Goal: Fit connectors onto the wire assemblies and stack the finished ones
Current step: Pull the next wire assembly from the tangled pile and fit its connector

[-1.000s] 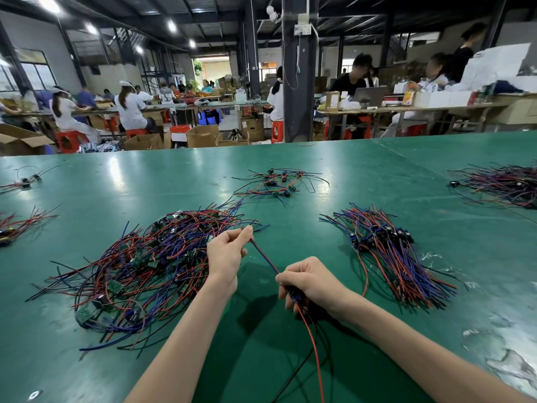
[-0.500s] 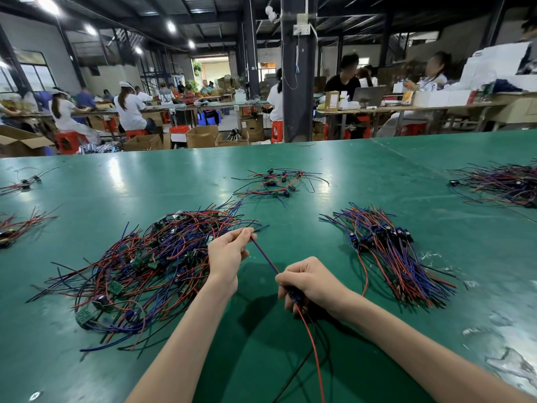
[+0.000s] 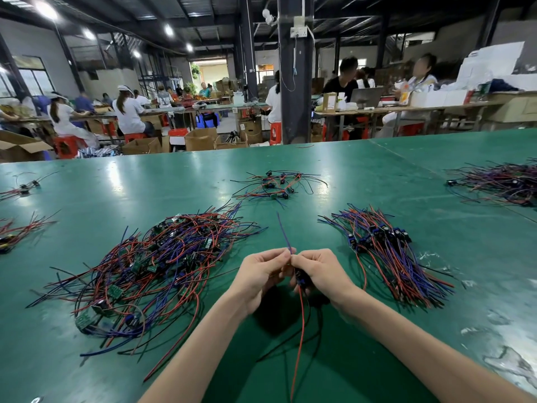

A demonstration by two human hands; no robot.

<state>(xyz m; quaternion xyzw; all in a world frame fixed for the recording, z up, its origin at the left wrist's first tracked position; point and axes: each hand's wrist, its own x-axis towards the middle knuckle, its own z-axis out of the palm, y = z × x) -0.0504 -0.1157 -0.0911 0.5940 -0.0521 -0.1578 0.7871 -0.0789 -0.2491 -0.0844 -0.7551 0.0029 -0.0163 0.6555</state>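
A tangled heap of red, blue and black wire assemblies with small green boards (image 3: pixel 151 269) sprawled toward the left edge of the green table top (image 3: pixel 116 193). A neater bundle of wires with blue connectors (image 3: pixel 389 251) lay toward the right edge. Between them, by the near edge, a single wire assembly (image 3: pixel 300 279) was held up. Its blue wire pointed away and its red wire trailed down.

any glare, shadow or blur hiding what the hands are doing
Head view: ceiling lights glare off the green table at left; edges bow; the blue wire pinched by the left hand and the connector in the right hand are sharp, a dark shadow beneath them.
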